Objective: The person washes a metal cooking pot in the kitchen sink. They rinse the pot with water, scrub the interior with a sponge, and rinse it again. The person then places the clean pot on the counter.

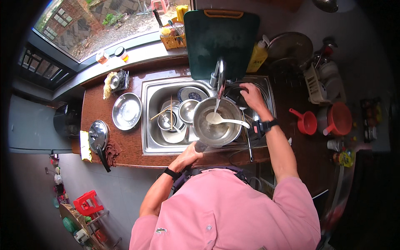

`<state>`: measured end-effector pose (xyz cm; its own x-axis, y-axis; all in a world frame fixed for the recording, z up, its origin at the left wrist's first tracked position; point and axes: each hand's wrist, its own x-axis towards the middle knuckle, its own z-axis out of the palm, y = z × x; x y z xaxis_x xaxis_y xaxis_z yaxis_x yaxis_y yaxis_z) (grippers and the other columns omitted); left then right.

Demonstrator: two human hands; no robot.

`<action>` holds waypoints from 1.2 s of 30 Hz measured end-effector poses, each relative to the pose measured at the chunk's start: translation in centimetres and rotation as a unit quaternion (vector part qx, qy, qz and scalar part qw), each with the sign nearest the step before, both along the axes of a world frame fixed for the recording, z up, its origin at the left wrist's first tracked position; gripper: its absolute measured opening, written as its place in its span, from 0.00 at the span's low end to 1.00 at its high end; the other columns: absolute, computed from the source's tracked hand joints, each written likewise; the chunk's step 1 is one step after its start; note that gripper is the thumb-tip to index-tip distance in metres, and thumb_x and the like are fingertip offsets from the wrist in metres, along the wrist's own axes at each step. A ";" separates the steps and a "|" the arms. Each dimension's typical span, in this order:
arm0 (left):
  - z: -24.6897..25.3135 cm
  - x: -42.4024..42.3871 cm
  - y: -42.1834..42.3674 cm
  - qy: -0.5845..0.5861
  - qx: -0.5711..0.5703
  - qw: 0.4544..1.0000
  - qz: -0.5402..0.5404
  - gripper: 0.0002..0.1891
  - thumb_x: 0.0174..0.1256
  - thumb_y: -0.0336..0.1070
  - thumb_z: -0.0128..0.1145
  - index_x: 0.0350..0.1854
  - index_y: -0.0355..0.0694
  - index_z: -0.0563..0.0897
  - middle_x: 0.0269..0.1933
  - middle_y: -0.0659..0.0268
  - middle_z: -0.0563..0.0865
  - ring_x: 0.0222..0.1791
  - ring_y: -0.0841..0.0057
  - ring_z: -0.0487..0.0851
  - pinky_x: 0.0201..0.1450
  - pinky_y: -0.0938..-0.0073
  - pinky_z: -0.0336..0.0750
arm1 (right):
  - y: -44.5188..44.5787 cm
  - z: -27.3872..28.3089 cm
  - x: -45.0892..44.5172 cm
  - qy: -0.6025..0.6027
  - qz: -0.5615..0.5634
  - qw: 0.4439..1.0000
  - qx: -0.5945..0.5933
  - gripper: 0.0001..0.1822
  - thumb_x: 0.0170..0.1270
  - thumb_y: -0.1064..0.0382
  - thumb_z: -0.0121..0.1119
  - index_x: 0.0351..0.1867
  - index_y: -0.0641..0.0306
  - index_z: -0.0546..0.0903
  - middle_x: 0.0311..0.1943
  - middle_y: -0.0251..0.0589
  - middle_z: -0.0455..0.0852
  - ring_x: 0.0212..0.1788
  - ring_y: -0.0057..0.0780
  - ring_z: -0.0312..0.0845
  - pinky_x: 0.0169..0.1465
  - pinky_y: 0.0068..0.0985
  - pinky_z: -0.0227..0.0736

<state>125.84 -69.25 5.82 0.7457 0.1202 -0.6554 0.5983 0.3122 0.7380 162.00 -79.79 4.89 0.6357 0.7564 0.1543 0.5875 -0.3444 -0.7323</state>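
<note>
My left hand (pixel 189 156) is closed around the dark handle of a metal pot (pixel 231 134) at the near side of a steel double sink (pixel 145 125). A pale ladle (pixel 229 121) lies in the pot, and water from the faucet (pixel 221 75) runs into it. Over the right basin, beyond the pot, my right hand (pixel 251 93) has its fingers spread and slightly bent; nothing shows in them. Below it is a dark, round-rimmed vessel, partly hidden. The left basin holds bowls, including a metal one (pixel 188 111), a blue-patterned plate (pixel 192 93) and chopsticks (pixel 171 112).
A green cutting board (pixel 222 43) stands behind the faucet beside a yellow pump bottle (pixel 258 57). On the left counter are a metal basin (pixel 127 111) and a pressure-cooker lid (pixel 98 135). Red dippers (pixel 307 123) and a dish rack (pixel 315 84) stand at the right.
</note>
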 end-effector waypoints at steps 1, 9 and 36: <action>-0.1 0.2 0.3 0.002 0.012 1.000 -0.004 0.25 0.53 0.27 0.56 0.57 0.32 0.73 0.21 0.68 0.75 0.13 0.82 0.70 0.15 0.78 0.64 | -1.0 0.3 -1.1 -0.017 -0.002 1.000 -0.009 0.13 0.61 0.64 0.60 0.46 0.65 0.85 0.44 0.50 0.86 0.46 0.48 0.83 0.53 0.39 0.77; -2.0 0.4 2.0 0.015 -0.025 0.997 -0.068 0.14 0.57 0.27 0.59 0.44 0.37 0.71 0.20 0.69 0.77 0.13 0.83 0.73 0.14 0.79 0.66 | -6.7 2.9 -12.9 -0.061 -0.003 0.969 -0.240 0.16 0.62 0.60 0.64 0.49 0.63 0.78 0.41 0.55 0.83 0.47 0.61 0.81 0.49 0.52 0.76; -0.9 0.5 -0.2 -0.003 0.033 0.999 -0.030 0.21 0.62 0.31 0.62 0.56 0.32 0.75 0.35 0.66 0.82 0.23 0.80 0.78 0.22 0.77 0.74 | -3.4 1.6 -20.0 -0.157 0.067 0.967 -0.189 0.07 0.62 0.66 0.57 0.39 0.63 0.81 0.26 0.50 0.86 0.30 0.48 0.86 0.34 0.43 0.79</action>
<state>126.39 -69.42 4.91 0.7561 0.1183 -0.6437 0.6105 0.2268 0.7588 141.97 -83.17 6.50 0.4945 0.8689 0.0205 0.8187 -0.4577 -0.3469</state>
